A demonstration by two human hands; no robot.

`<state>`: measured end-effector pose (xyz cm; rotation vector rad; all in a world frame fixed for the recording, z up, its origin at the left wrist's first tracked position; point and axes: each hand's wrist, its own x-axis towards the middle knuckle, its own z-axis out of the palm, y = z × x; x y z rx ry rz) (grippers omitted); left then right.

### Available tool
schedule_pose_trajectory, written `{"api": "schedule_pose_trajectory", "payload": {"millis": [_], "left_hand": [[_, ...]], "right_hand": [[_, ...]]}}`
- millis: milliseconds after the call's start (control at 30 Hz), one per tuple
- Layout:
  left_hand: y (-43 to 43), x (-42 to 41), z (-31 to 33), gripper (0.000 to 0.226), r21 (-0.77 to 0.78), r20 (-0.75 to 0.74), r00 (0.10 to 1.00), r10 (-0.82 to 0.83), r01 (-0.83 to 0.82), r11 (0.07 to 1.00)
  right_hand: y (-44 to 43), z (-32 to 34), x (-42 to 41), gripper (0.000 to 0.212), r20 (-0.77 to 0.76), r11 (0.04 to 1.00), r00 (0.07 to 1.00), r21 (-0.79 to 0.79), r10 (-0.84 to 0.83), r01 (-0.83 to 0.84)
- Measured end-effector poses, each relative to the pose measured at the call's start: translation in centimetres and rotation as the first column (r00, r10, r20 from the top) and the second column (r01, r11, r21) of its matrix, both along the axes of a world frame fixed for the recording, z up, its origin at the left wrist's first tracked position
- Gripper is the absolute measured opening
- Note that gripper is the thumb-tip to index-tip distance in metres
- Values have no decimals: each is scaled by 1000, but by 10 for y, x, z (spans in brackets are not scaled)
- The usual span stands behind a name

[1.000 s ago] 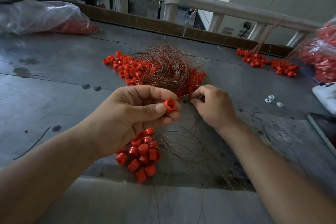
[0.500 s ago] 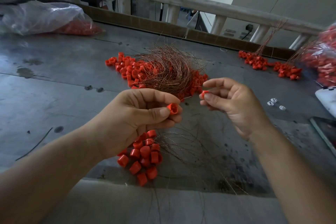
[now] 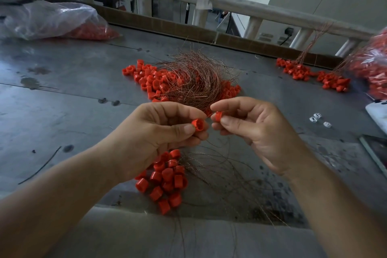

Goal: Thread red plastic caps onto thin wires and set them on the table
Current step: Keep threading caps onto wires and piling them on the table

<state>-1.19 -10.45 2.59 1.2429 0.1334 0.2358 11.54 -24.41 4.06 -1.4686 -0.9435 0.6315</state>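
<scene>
Head view: My left hand (image 3: 159,134) pinches one red cap (image 3: 198,124) between thumb and forefinger, open end facing right. My right hand (image 3: 251,130) pinches a second cap (image 3: 218,115) just beside it; whether it also holds a wire, I cannot tell. Both are raised above the table (image 3: 62,94). Keep the left cap steady and aim any wire tip squarely at the hole. Loose caps (image 3: 165,180) lie below; the finished pile (image 3: 184,81) lies beyond.

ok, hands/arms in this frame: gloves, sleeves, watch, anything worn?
Nothing worn. The left hand and right hand are bare, no gloves, rings or tape. Both forearms are uncovered to the frame edge, so no sleeve cuff shows, and there is no watch or band on either wrist. Fingernails are short and unpainted.
</scene>
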Motion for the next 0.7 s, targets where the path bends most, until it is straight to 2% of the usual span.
{"api": "schedule_pose_trajectory", "payload": {"millis": [200, 400, 533, 700], "left_hand": [[-1, 1, -1, 24, 48, 4, 1000, 22, -22, 999], [-3, 2, -3, 25, 128, 6, 993, 120, -120, 985], [-3, 2, -4, 21, 95, -16, 989, 149, -147, 985], [-6, 3, -4, 20, 142, -23, 986, 167, -162, 977]], "right_hand": [[1, -1, -4, 27, 96, 999, 994, 11, -42, 42], [6, -6, -14, 19, 262, 998, 964, 61, -36, 21], [6, -9, -16, 20, 324, 997, 943, 43, -69, 58], [6, -10, -17, 22, 423, 996, 902, 30, -86, 81]]}}
